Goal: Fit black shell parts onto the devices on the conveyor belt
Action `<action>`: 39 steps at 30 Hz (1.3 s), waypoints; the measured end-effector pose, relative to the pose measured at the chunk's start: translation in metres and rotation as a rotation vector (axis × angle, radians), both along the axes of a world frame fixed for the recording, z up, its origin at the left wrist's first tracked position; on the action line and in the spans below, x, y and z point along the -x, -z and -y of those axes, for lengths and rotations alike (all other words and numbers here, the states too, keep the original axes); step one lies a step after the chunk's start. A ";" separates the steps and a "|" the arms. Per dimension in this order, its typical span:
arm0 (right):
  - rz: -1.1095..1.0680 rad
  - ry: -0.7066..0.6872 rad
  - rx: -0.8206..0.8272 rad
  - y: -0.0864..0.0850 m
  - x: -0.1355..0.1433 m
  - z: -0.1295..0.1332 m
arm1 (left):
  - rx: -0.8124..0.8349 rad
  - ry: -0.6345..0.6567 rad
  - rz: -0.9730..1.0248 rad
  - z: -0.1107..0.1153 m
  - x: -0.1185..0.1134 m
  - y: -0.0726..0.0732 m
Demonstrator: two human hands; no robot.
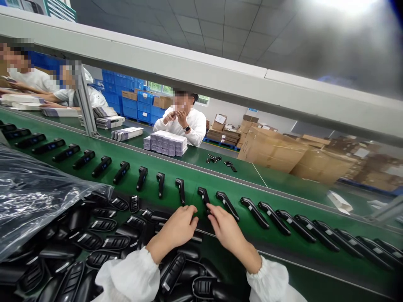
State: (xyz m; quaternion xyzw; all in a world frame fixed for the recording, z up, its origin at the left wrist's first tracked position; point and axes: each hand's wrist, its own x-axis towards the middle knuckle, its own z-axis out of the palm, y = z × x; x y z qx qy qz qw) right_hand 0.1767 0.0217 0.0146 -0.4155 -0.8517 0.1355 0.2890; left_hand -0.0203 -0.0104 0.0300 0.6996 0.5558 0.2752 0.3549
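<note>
My left hand [176, 225] is over the near edge of the green belt [170, 209]. Its fingers are bent, thumb apart, and I see nothing in it. To its right, my right hand [227, 228] has its fingertips and thumb around the lower end of a black handheld device [203, 194] with a bent head. The device lies on the belt; its lower tip is partly hidden by my fingers. Just left of it is another such device [180, 188], and to the right a third [227, 204]. Below my hands is a heap of loose black devices [173, 270], some with ribbed faces.
A row of like devices runs along the belt both ways. Clear plastic wrap [40, 197] covers the left of the heap. A grey beam [176, 50] crosses overhead. Opposite sits a co-worker [198, 123] behind stacked small boxes [165, 143]; two more people are at far left.
</note>
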 end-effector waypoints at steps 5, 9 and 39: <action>-0.057 0.212 0.136 0.027 -0.011 -0.039 | -0.191 0.209 -0.640 0.012 -0.006 0.002; 0.137 0.339 0.172 0.040 -0.006 -0.047 | -0.241 0.278 -0.735 0.013 -0.013 0.011; -0.046 0.231 0.262 0.017 0.020 -0.056 | 0.002 -0.161 -0.768 0.002 0.068 -0.023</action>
